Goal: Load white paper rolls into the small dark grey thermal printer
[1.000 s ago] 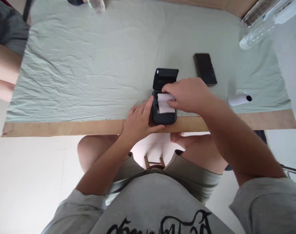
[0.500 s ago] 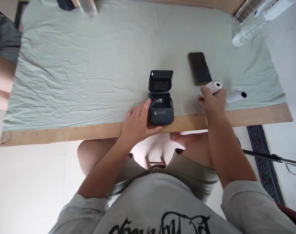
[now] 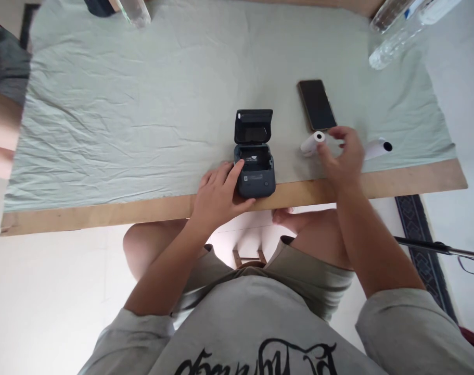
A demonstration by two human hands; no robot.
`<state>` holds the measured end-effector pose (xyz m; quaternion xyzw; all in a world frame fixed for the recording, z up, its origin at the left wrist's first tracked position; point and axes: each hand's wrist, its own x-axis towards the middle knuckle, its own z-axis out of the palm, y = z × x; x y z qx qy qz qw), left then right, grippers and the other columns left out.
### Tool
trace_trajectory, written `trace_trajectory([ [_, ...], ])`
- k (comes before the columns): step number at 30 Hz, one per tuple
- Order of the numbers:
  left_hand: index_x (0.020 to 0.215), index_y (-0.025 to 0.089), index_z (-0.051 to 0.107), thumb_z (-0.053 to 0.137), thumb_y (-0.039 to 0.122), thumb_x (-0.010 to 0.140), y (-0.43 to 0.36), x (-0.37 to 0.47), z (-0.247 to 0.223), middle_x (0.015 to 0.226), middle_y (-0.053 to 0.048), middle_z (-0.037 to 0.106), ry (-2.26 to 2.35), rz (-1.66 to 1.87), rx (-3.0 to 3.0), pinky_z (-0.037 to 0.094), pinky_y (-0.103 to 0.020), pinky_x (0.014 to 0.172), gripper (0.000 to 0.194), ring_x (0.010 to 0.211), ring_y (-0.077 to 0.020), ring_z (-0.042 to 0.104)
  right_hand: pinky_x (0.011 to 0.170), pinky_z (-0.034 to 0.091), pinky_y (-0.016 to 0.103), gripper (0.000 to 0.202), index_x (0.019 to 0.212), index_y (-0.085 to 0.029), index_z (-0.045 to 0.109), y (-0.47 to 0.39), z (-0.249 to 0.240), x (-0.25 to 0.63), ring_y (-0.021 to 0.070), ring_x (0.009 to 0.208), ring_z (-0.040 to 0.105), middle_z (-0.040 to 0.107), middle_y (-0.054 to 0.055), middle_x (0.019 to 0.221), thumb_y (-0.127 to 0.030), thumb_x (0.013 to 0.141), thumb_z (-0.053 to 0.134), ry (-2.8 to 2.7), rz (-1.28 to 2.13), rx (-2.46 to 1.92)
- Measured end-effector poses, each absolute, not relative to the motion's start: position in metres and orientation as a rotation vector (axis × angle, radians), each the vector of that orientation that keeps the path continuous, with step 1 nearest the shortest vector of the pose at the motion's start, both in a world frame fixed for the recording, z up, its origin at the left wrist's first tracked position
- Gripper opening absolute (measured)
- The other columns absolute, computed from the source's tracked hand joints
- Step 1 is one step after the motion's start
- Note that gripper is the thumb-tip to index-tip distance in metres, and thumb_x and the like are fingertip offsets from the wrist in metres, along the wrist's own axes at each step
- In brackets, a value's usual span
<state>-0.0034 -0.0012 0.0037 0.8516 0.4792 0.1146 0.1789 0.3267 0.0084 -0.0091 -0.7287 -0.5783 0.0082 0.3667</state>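
A small dark printer stands at the table's front edge with its lid raised and its inner compartment exposed. My left hand rests against the printer's left side, its thumb and fingers spread around the near left corner. To the right, a white paper roll lies on the cloth. My right hand is just right of that roll, thumb and fingers apart, holding nothing. A second white roll lies beyond this hand, farther right.
A black phone lies behind the rolls. Clear plastic bottles are at the back right, and a clear container is at the back left. At the far left, another person's leg shows beside the table.
My right hand has let go of the white roll, which now lies a little farther left on the cloth. The hand's fingers have opened. My left hand remains at the printer.
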Motion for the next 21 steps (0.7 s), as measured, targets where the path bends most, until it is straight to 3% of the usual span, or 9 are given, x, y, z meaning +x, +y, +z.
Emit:
trace_trajectory([
  [2,0.159,0.017,0.036,0.068,0.051,0.088,-0.001,-0.003,0.004,0.156,-0.019,0.052,1.359,0.318,2.406,0.038,-0.053,0.119,0.084,0.144,-0.0369,0.051,0.102,0.045,0.053,0.025,0.107,-0.022,0.061,-0.004,-0.002,0.351,0.0356,0.115,0.062,0.068,0.019,0.114,-0.03,0.084,0.063,-1.388,-0.229,-1.896],
  [4,0.158,0.017,0.036,0.069,0.051,0.088,0.0,-0.003,0.005,0.156,-0.019,0.052,1.355,0.312,2.408,0.038,-0.053,0.119,0.085,0.144,-0.0372,0.051,0.106,0.041,0.053,0.035,0.104,-0.023,0.059,-0.011,0.001,0.381,0.0372,0.116,0.058,0.063,0.021,0.113,-0.012,0.072,0.063,-1.192,-0.453,-1.984],
  [7,0.159,0.017,0.036,0.069,0.051,0.088,0.0,-0.002,0.005,0.157,-0.02,0.051,1.352,0.302,2.402,0.038,-0.054,0.119,0.085,0.145,-0.0379,0.05,0.098,0.047,0.048,0.054,0.106,-0.023,0.057,-0.012,-0.005,0.42,0.0354,0.112,0.06,0.056,0.025,0.125,-0.005,0.058,0.072,-1.001,-0.256,-2.174],
  [11,0.159,0.017,0.036,0.07,0.05,0.087,0.0,-0.002,0.005,0.157,-0.019,0.052,1.368,0.306,2.395,0.039,-0.053,0.118,0.086,0.145,-0.0377,0.051,0.087,0.045,0.048,0.033,0.094,-0.029,0.056,-0.012,-0.018,0.433,0.028,0.089,0.059,0.063,0.016,0.108,-0.024,0.065,0.072,-1.0,-0.037,-2.167],
  [14,0.159,0.017,0.037,0.07,0.05,0.087,0.0,-0.002,0.006,0.157,-0.018,0.052,1.375,0.31,2.402,0.039,-0.051,0.119,0.086,0.144,-0.0373,0.051,0.08,0.043,0.046,0.044,0.106,-0.031,0.056,-0.019,-0.022,0.42,0.0252,0.08,0.059,0.067,0.013,0.105,-0.032,0.065,0.07,-1.058,0.144,-1.925],
  [17,0.158,0.016,0.037,0.07,0.051,0.086,0.001,-0.001,0.006,0.156,-0.019,0.053,1.364,0.305,2.409,0.039,-0.051,0.118,0.087,0.143,-0.0375,0.052,0.081,0.043,0.047,0.05,0.117,-0.031,0.057,-0.026,-0.022,0.408,0.0277,0.087,0.062,0.071,0.014,0.112,-0.029,0.067,0.063,-1.212,0.288,-1.816],
  [21,0.158,0.016,0.036,0.069,0.051,0.087,0.001,-0.001,0.006,0.156,-0.018,0.053,1.369,0.293,2.41,0.04,-0.052,0.117,0.086,0.142,-0.0375,0.053,0.082,0.045,0.049,0.041,0.113,-0.027,0.066,-0.027,-0.024,0.405,0.0333,0.103,0.059,0.065,0.021,0.121,-0.035,0.072,0.065,-1.318,0.105,-1.973],
])
